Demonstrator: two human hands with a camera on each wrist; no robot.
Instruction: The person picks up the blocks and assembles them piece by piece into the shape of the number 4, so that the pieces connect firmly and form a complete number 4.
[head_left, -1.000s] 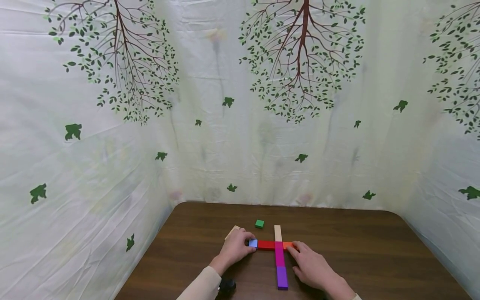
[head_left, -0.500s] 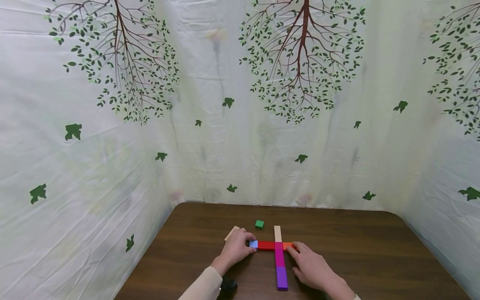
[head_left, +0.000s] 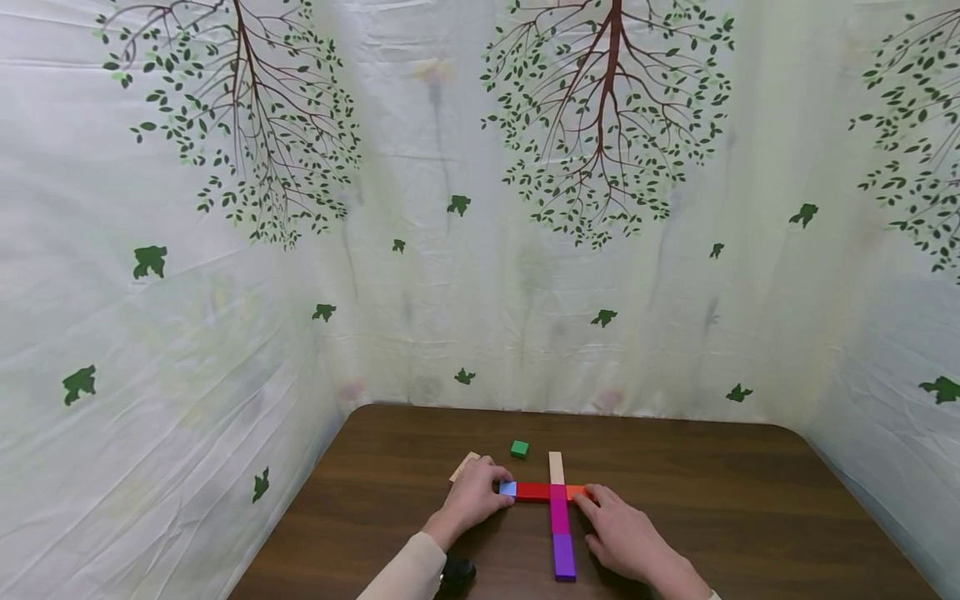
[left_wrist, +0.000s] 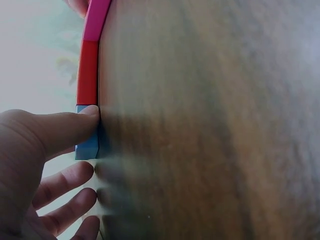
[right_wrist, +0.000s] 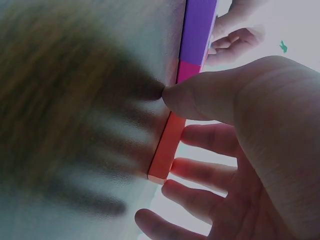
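In the head view, several coloured blocks form a cross on the table. My left hand [head_left: 468, 497] pinches the blue block [head_left: 507, 489] at the left end of the crossbar, thumb on the near side. Beside that block lies a red block [head_left: 532, 492], then a magenta block [head_left: 558, 508] in the upright line. My right hand [head_left: 626, 533] touches the orange block [head_left: 574, 492] with loosely bent fingertips; its thumb stays apart from the orange block. A purple block [head_left: 564, 558] lies at the near end of the upright line, a beige block [head_left: 555, 468] at the far end.
A green block [head_left: 519, 449] lies behind the crossbar. Another beige block [head_left: 462, 467] is partly hidden by my left hand. Near my left wrist is a dark rounded object [head_left: 459, 573]. White patterned cloth [head_left: 525, 333] hangs around the brown table [head_left: 712, 475].
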